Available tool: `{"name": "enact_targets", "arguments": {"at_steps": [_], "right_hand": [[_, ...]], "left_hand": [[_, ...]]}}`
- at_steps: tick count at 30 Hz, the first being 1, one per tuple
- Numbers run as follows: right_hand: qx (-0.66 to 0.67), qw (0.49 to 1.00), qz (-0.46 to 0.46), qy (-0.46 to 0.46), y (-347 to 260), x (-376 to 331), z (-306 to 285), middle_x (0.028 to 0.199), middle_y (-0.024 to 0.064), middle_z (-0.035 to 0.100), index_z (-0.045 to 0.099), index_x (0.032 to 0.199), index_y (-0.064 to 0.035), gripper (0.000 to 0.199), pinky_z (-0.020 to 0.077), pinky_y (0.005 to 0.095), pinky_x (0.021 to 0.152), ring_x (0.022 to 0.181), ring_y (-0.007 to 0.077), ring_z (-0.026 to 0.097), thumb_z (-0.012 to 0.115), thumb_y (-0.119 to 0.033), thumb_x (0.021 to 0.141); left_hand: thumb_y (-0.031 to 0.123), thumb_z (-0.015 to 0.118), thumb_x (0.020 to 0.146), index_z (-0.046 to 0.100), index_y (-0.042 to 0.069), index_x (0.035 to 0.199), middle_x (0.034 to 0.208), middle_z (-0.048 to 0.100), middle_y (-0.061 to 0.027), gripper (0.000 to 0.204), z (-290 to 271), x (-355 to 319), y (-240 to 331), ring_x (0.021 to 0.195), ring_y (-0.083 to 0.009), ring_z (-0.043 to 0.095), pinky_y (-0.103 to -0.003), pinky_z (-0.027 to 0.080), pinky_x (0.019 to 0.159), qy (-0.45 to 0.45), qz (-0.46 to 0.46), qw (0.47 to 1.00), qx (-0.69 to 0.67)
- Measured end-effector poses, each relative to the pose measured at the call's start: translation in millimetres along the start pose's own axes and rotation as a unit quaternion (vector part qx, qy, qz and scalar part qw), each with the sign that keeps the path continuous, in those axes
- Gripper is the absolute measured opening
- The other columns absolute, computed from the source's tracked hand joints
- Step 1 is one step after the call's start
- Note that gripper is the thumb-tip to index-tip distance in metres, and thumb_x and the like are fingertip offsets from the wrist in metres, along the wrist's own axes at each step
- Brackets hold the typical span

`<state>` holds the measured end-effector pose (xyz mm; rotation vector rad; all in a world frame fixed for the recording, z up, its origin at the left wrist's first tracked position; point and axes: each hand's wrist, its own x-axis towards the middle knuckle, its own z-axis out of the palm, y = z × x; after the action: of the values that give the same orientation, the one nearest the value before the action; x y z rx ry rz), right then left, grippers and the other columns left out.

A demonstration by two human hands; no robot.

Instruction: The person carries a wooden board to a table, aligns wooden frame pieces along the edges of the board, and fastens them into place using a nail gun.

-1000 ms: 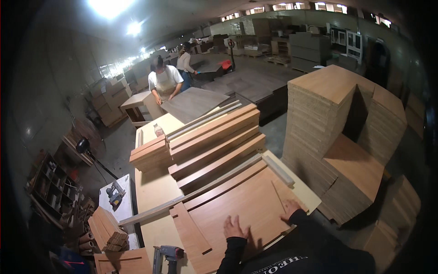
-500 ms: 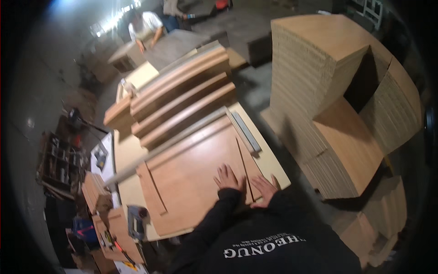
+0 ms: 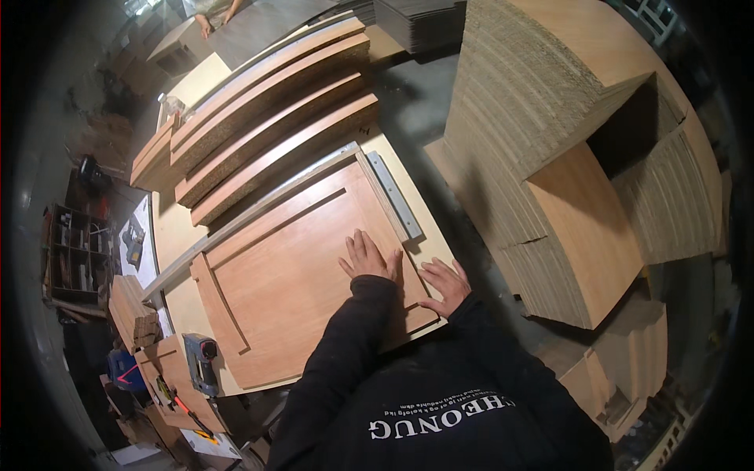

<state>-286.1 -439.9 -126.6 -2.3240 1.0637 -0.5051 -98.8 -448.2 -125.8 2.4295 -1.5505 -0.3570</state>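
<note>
The pale surface (image 3: 428,245) carries a wide wooden panel (image 3: 287,282), flat beneath the left grip and mostly to its left; a narrow grey bar (image 3: 394,196) lies along the panel's right side, above the right grip; the left grip (image 3: 367,257) lies palm down, fingers apart, near that side; the right grip (image 3: 445,287), fingers also apart, rests at the panel's lower right corner

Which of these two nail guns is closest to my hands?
The nail gun just left of the wooden panel, by its lower left corner; the other nail gun lies farther off, on the white surface farther up and left.
</note>
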Motion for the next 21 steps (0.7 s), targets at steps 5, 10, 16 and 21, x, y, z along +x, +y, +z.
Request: {"name": "enact_targets", "arguments": {"at_steps": [5,10,16,21], "right_hand": [[0.051,0.998,0.005,-0.041,-1,16,-15,0.124,0.0081,0.045,0.041,0.122,-0.0103,0.074,0.0181,0.0460,0.101,0.122,0.0228,0.033,0.072,-0.037,0.061],[0.049,0.995,-0.016,-0.083,3,33,-22,0.125,0.0097,0.043,0.039,0.124,-0.0088,0.077,0.0180,0.0466,0.101,0.123,0.0237,0.032,0.071,-0.040,0.061],[0.031,0.989,-0.024,-0.142,5,38,-24,0.128,0.0093,0.040,0.040,0.123,-0.0080,0.074,0.0178,0.0501,0.100,0.124,0.0257,0.030,0.069,-0.041,0.063],[0.030,0.984,-0.003,-0.176,6,40,-24,0.129,0.0064,0.039,0.044,0.121,-0.0074,0.072,0.0170,0.0505,0.100,0.125,0.0243,0.029,0.070,-0.039,0.062]], "left_hand": [[0.048,0.047,0.078,0.023,0.001,0.131,0.139,0.019,-0.0122,0.075,-8,0,5,0.130,-0.0297,0.009,-0.057,0.007,0.099,-0.008,0.004,1.000,0.005],[0.049,0.047,0.078,0.023,-0.001,0.131,0.138,0.020,-0.0135,0.076,-7,3,5,0.130,-0.0301,0.010,-0.057,0.006,0.099,-0.011,0.001,1.000,0.013],[0.048,0.049,0.077,0.024,0.000,0.131,0.138,0.021,-0.0133,0.076,-9,2,5,0.130,-0.0302,0.011,-0.057,0.006,0.098,-0.022,-0.004,1.000,0.014],[0.050,0.051,0.075,0.025,-0.001,0.131,0.138,0.022,-0.0144,0.079,-4,2,1,0.129,-0.0320,0.012,-0.056,0.006,0.098,-0.016,0.011,1.000,0.025]]}}
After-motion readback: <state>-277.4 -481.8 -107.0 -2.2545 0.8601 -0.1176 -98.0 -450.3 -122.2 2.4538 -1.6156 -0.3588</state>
